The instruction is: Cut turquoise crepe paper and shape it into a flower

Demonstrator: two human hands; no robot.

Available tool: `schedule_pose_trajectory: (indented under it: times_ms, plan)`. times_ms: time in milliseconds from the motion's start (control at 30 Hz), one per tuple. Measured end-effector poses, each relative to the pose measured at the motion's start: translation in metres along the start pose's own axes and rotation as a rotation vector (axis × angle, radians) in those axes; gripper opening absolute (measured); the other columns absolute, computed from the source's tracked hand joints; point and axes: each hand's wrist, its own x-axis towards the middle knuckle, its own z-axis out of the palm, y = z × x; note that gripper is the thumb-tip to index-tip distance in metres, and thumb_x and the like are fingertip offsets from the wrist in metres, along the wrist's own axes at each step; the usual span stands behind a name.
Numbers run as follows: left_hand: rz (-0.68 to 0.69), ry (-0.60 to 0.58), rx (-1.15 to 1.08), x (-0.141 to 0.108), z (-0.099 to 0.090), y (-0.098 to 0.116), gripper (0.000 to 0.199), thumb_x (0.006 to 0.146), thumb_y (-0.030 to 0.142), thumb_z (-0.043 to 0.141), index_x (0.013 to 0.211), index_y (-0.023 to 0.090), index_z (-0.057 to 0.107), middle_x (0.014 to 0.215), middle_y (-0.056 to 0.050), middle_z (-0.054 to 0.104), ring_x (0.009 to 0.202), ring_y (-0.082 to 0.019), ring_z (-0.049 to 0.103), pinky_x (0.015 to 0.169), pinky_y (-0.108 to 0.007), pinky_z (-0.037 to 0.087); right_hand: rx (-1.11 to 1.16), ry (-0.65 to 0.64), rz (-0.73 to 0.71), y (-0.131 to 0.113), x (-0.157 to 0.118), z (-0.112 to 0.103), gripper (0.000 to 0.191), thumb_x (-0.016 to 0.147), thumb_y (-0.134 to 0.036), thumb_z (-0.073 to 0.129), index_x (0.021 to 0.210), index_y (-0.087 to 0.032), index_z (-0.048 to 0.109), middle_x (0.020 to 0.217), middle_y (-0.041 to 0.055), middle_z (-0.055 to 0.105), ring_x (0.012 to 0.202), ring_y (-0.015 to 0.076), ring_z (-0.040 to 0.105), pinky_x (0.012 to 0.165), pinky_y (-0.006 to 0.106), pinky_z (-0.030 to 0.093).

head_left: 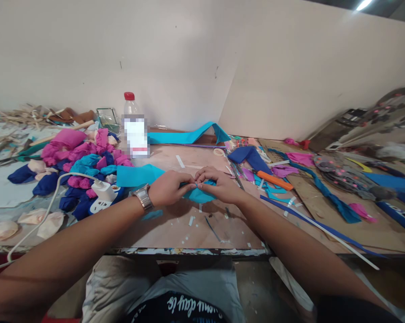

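Observation:
Above the middle of the table, my left hand [173,186] and my right hand [216,185] meet, fingertips pinched together on a piece of turquoise fabric [200,195]. The fabric hangs just below and between the fingers, partly covered by them. A wider turquoise strip [138,175] lies left of the hands and passes behind my left hand; whether it joins the held piece is hidden. A silver watch [143,197] is on my left wrist.
Pink, blue and turquoise fabric bundles [71,148] pile up at the left, beside a power strip [99,204] with a white plug. A red-capped bottle [131,107] stands behind. An orange cutter [273,180], blue fabric [246,156] and a white stick [337,237] lie right.

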Motion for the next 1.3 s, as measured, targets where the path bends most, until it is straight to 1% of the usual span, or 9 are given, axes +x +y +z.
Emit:
schedule_pose_trajectory:
  times_ms: [167, 300, 500, 600, 667, 867, 967, 1100, 1300]
  plan:
    - [-0.024, -0.038, -0.126, -0.0002, -0.0008, 0.0007, 0.031, 0.096, 0.044, 0.057, 0.093, 0.018, 0.074, 0.084, -0.002, 0.073, 0.074, -0.015, 0.06, 0.068, -0.027, 0.039, -0.036, -0.009, -0.017, -0.0017, 0.0, 0.0006, 0.029, 0.097, -0.048, 0.061, 0.087, -0.021, 0.069, 0.104, 0.0088, 0.069, 0.105, 0.0234, 0.063, 0.099, 0.043, 0.048]
    - [-0.083, -0.055, -0.116, 0.0, -0.0002, -0.0016, 0.027, 0.092, 0.041, 0.062, 0.092, 0.018, 0.075, 0.082, -0.002, 0.073, 0.073, -0.015, 0.061, 0.066, -0.027, 0.04, -0.061, 0.022, -0.014, -0.0023, -0.0012, 0.0015, 0.027, 0.095, -0.047, 0.065, 0.088, -0.021, 0.071, 0.105, 0.009, 0.07, 0.106, 0.0243, 0.063, 0.098, 0.044, 0.049]
    - [-0.109, -0.066, -0.132, -0.0003, -0.0005, -0.0014, 0.026, 0.089, 0.042, 0.066, 0.092, 0.018, 0.077, 0.085, -0.002, 0.075, 0.076, -0.016, 0.063, 0.069, -0.027, 0.043, -0.048, 0.049, -0.028, -0.0012, -0.0016, 0.0023, 0.026, 0.093, -0.045, 0.067, 0.083, -0.022, 0.07, 0.103, 0.0079, 0.07, 0.105, 0.0241, 0.064, 0.098, 0.044, 0.048]
    - [-0.095, -0.059, -0.202, 0.0004, -0.0019, -0.001, 0.029, 0.092, 0.042, 0.062, 0.096, 0.018, 0.076, 0.089, -0.003, 0.076, 0.078, -0.016, 0.064, 0.07, -0.026, 0.044, -0.054, 0.064, -0.05, -0.0018, -0.0014, 0.0022, 0.025, 0.094, -0.045, 0.066, 0.085, -0.022, 0.069, 0.103, 0.0082, 0.07, 0.105, 0.024, 0.063, 0.097, 0.044, 0.048]
    - [-0.076, -0.045, -0.218, 0.001, -0.0022, -0.0018, 0.03, 0.094, 0.042, 0.059, 0.095, 0.017, 0.076, 0.085, -0.003, 0.075, 0.075, -0.015, 0.062, 0.069, -0.026, 0.044, -0.061, 0.064, -0.059, -0.0026, -0.0013, 0.0019, 0.025, 0.095, -0.046, 0.066, 0.086, -0.022, 0.069, 0.102, 0.0084, 0.07, 0.105, 0.0241, 0.062, 0.097, 0.044, 0.048]
    - [-0.034, -0.054, -0.271, 0.0013, -0.001, -0.0042, 0.027, 0.094, 0.038, 0.061, 0.094, 0.017, 0.078, 0.087, -0.004, 0.077, 0.077, -0.014, 0.064, 0.069, -0.025, 0.045, -0.054, -0.013, -0.037, -0.0057, -0.0015, -0.0004, 0.029, 0.098, -0.045, 0.059, 0.084, -0.021, 0.065, 0.101, 0.008, 0.067, 0.102, 0.0231, 0.061, 0.095, 0.041, 0.048]
    - [-0.059, -0.059, -0.295, 0.002, -0.0025, -0.0037, 0.027, 0.094, 0.037, 0.061, 0.094, 0.016, 0.078, 0.084, -0.004, 0.076, 0.073, -0.014, 0.062, 0.066, -0.024, 0.044, -0.086, 0.003, -0.052, -0.0061, -0.0015, -0.0018, 0.027, 0.098, -0.043, 0.061, 0.084, -0.021, 0.067, 0.1, 0.0083, 0.068, 0.102, 0.0235, 0.061, 0.095, 0.041, 0.047]
    - [-0.086, -0.055, -0.246, 0.0025, -0.0043, -0.0023, 0.025, 0.092, 0.035, 0.063, 0.092, 0.016, 0.079, 0.079, -0.003, 0.076, 0.068, -0.012, 0.059, 0.063, -0.023, 0.042, -0.118, 0.018, -0.092, -0.0055, -0.0008, -0.0023, 0.026, 0.096, -0.043, 0.065, 0.082, -0.021, 0.068, 0.097, 0.0081, 0.07, 0.102, 0.0241, 0.06, 0.098, 0.043, 0.044]
    - [-0.104, -0.12, -0.29, 0.0016, -0.0036, -0.0037, 0.029, 0.092, 0.037, 0.061, 0.088, 0.014, 0.077, 0.071, -0.001, 0.069, 0.063, -0.011, 0.051, 0.058, -0.023, 0.038, -0.098, 0.008, -0.085, -0.0042, -0.0008, -0.0013, 0.026, 0.095, -0.042, 0.064, 0.079, -0.021, 0.065, 0.095, 0.0078, 0.069, 0.1, 0.0237, 0.059, 0.095, 0.042, 0.045]
